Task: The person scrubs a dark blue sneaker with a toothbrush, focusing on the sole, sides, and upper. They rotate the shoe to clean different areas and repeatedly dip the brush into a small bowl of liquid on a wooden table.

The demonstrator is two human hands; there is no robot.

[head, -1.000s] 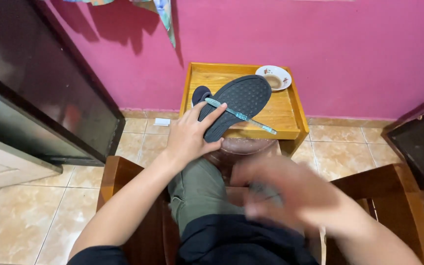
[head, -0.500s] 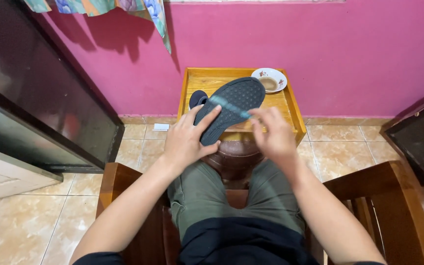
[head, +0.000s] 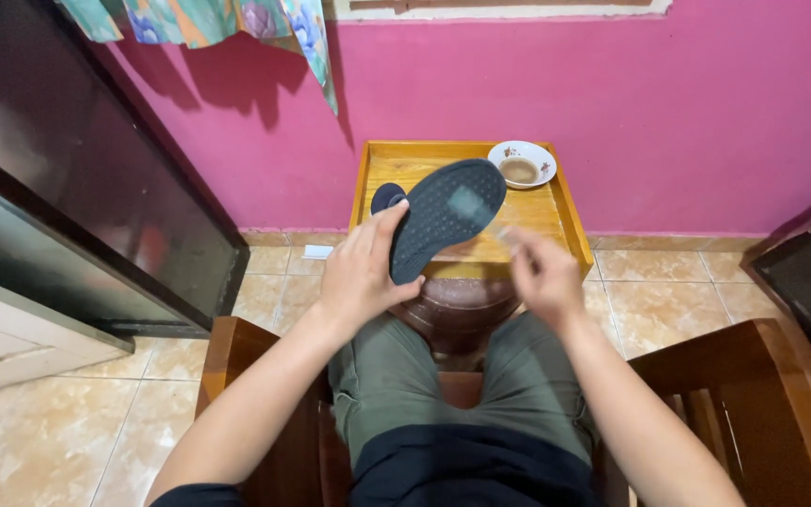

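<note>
While the left hand (head: 360, 272) keeps its grip on the shoe sole (head: 445, 214), the right hand (head: 544, 274) has drawn back, its grip unclear.

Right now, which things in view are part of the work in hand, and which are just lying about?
In hand:
- dark shoe sole, held up by the left hand
- right hand, blurred, beside the sole; whether it holds anything cannot be told
- brown shoe at the knees

Lying about:
- bowl on the wooden table
- hanging cloth
- wooden chair
</note>
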